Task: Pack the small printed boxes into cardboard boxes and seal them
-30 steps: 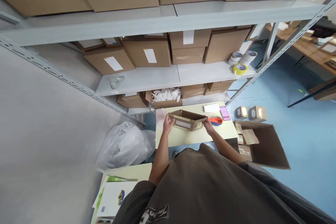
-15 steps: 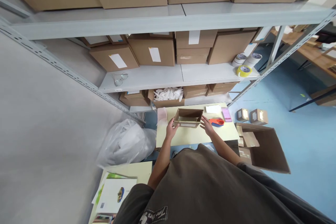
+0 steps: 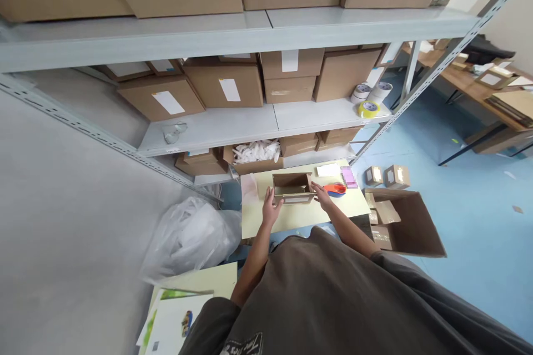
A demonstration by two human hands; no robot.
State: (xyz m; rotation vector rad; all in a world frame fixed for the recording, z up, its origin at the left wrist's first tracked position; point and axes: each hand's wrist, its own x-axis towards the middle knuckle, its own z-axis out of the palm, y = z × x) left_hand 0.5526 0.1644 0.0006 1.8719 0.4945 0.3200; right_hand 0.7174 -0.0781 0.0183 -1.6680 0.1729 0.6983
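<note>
A small open cardboard box [image 3: 292, 199] with a white label on its near side sits on the cream table [image 3: 266, 227]. My left hand [image 3: 271, 209] is at the box's left near corner, thumb and fingers spread apart. My right hand [image 3: 321, 195] has its fingers on the right end of the box, at an upright flap. Just right of that hand lies a red and blue object [image 3: 335, 189], possibly a tape dispenser. Behind it are a white sheet [image 3: 328, 170] and a purple item [image 3: 348, 177] that is blurred out.
Metal shelving [image 3: 233, 130] with boxes rises behind the table. Clear glasses [image 3: 175, 132] and tape rolls [image 3: 368, 109] lie on a shelf. A large open carton [image 3: 420, 224] stands on the floor at right, near two small boxes. A translucent plastic bag [image 3: 194, 236] bulges at left.
My left hand's fingers have spread at the box's corner. My right hand has moved closer in on the right end, where a flap now stands upright. The view has shifted to the right.
</note>
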